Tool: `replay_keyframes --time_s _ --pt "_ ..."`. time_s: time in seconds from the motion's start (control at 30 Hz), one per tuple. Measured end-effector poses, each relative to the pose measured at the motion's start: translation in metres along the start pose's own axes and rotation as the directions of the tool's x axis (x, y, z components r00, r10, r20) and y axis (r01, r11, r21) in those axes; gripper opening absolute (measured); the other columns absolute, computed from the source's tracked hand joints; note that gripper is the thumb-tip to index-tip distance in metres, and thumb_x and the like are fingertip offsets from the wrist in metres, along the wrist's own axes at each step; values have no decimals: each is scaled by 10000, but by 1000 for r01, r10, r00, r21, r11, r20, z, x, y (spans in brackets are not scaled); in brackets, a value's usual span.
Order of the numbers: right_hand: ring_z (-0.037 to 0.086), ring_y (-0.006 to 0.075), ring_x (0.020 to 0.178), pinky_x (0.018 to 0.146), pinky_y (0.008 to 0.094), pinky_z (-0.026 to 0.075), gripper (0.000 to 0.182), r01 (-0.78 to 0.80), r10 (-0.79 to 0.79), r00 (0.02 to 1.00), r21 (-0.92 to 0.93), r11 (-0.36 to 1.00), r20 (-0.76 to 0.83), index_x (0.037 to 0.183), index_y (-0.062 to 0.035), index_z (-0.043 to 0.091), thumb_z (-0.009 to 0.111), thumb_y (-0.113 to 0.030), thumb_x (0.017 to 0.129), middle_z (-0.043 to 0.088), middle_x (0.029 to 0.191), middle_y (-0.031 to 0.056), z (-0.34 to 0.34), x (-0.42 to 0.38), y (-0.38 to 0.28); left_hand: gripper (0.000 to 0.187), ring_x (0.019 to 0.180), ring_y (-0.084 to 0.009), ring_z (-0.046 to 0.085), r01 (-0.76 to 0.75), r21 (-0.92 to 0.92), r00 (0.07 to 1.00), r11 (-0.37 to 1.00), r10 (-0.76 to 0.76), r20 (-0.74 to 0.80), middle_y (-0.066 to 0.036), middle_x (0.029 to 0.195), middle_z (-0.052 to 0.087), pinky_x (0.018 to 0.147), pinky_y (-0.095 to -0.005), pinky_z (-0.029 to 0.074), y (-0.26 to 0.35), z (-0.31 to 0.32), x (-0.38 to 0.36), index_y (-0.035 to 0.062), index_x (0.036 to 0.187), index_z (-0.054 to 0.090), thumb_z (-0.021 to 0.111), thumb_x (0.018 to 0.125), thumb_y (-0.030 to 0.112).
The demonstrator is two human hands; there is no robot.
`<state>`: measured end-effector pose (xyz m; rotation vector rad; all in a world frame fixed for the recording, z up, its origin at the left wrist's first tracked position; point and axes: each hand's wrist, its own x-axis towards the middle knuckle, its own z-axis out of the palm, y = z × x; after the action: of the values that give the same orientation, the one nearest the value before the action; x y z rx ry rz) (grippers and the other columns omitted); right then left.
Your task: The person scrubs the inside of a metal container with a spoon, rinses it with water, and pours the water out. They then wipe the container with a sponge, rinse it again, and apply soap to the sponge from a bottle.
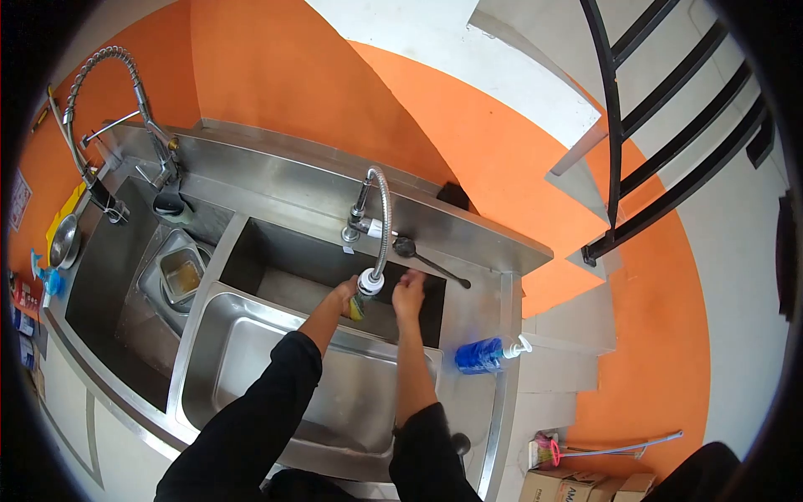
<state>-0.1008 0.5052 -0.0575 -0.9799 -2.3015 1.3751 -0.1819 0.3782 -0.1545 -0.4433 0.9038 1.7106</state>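
Note:
My left hand (pixel 341 294) is closed around a yellow-green sponge (pixel 357 309), just left of the white faucet nozzle (pixel 370 282). To the right of that nozzle is my right hand (pixel 408 293), its fingers curled in and nothing visible in them. Both hands are over the narrow rear sink basin (pixel 288 284). In front of it, under my forearms, lies a large shallow steel pan (pixel 222 339). The flexible metal faucet hose (pixel 386 201) arches down between my hands.
A blue soap bottle (pixel 481 356) stands on the right ledge. Behind my right hand lies a black ladle (pixel 427 261). The left basin holds metal trays and a food container (pixel 181 276). A tall spring faucet (pixel 138 92) rises there. Black stair railings (pixel 615 125) are at upper right.

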Motion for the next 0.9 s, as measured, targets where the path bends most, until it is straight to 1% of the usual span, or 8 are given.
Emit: replay_keyframes --time_s 0.07,0.17,0.27,0.37,0.47,0.57,0.7,0.9 --pt "584 290 1039 879 348 462 443 -18 68 962 -188 982 265 1307 -120 431 516 -177 877 595 1138 149 24 0 36 354 673 -235 632 3 -62 1000 998 -2 6 -73 803 648 578 -374 528 1 8 -12 131 925 619 436 932 434" --pt "624 294 908 788 402 507 337 -219 118 928 260 941 353 1162 -117 528 536 -331 902 630 1026 94 68 -11 57 381 793 -286 631 -171 -73 985 983 168 -40 -110 893 639 699 -463 516 -5 20 -9 128 1012 586 411 930 457" --pt "629 293 897 768 444 519 330 -686 391 717 482 545 577 1065 -104 580 548 -388 900 633 1009 87 65 -27 15 450 946 -321 611 -121 -21 991 992 119 -56 -146 1035 620 821 -542 468 -7 19 -15 133 1173 514 326 938 468" --pt "630 288 895 767 457 523 363 -607 364 777 766 212 514 1029 -70 598 552 -404 895 639 1011 92 97 -13 37 468 1074 -364 545 -317 -176 947 932 298 -122 -186 1156 550 890 -556 421 -18 -24 70 109 1237 419 317 933 449" --pt "629 262 903 791 429 516 332 -663 268 746 718 212 610 1056 -75 599 591 -357 881 640 1050 90 99 -19 28 415 1217 -375 407 -299 481 523 824 563 -640 -194 1296 421 1002 -553 313 -11 27 -2 123 1215 460 411 935 424" --pt "634 255 885 760 426 523 320 -606 268 789 773 188 553 1058 -77 597 648 -313 848 639 1044 97 88 -31 6 417 1185 -365 404 -78 894 306 441 864 -399 -188 1288 392 978 -490 336 -24 18 9 78 1193 451 430 919 392" --pt "643 273 838 677 463 539 306 -651 519 741 648 395 426 1011 -82 592 719 -254 792 632 987 108 91 -14 39 499 1015 -317 577 -170 844 892 509 444 -88 -216 1076 591 870 -418 450 -19 1 6 35 1013 588 338 931 458" --pt "633 309 788 689 490 540 263 -599 457 756 777 193 469 893 -69 596 643 -320 827 622 884 111 92 -17 25 524 986 -300 602 -181 126 926 975 212 -312 -221 1011 623 843 -415 464 -15 21 -17 3 964 625 349 927 447"
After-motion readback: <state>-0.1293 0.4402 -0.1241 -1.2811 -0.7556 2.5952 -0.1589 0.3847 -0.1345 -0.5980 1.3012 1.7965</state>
